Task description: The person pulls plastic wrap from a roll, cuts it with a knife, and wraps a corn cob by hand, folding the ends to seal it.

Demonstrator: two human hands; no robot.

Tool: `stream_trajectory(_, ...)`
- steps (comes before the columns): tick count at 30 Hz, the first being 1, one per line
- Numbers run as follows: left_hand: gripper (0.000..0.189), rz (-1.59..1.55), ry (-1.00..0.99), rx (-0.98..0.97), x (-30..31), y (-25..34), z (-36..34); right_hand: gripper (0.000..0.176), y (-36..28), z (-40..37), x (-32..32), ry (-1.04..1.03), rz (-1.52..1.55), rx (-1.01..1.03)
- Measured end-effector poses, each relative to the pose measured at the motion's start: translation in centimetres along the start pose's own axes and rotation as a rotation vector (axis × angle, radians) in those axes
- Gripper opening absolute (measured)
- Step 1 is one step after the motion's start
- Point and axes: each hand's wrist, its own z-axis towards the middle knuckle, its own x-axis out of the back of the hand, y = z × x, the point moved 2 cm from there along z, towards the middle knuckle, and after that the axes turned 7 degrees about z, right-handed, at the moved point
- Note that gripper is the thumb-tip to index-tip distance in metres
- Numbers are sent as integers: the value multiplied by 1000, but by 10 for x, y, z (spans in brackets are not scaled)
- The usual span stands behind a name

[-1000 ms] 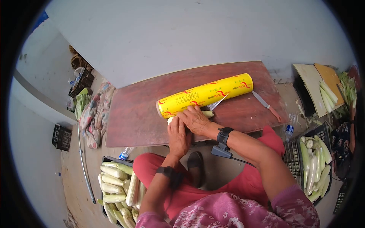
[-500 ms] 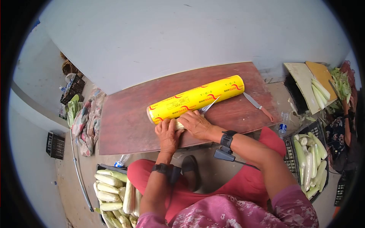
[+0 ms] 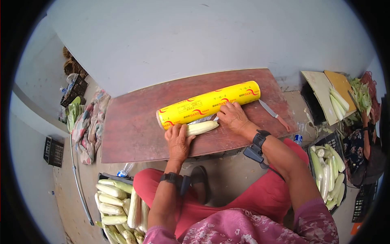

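A yellow-printed roll of cling film [image 3: 211, 101] lies slantwise on the low red-brown table [image 3: 134, 142]. In front of it is an ear of corn in its pale husk [image 3: 202, 128], lying on the table side. My left hand [image 3: 178, 140] is closed around the corn's left end. Past its other end, my right hand [image 3: 235, 116] pinches the edge of a clear strip of film [image 3: 202, 119], close against the roll. The strip runs between roll and corn. A knife with a reddish handle [image 3: 283, 123] rests right of my right hand.
A crate of pale corn ears [image 3: 115, 199] stands by my left leg. Film-wrapped ears fill the black crate [image 3: 331, 175] at right. Farther right, a co-worker's arm [image 3: 367, 138] shows beside boards [image 3: 319, 95] holding several ears. A pole [image 3: 79, 179] leans at left.
My right hand has moved right and slightly up along the roll, drawing the film's edge away from the corn. The corn is more exposed; my left hand stays on its end.
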Motion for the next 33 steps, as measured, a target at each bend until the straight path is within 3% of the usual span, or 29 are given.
stream_trajectory(15,53,-23,-19,-16,0,-2,2,6,1,-5,-4,79,-73,74)
stream_trajectory(33,54,-23,-43,-35,4,-3,3,4,13,-7,-6,-101,-148,61)
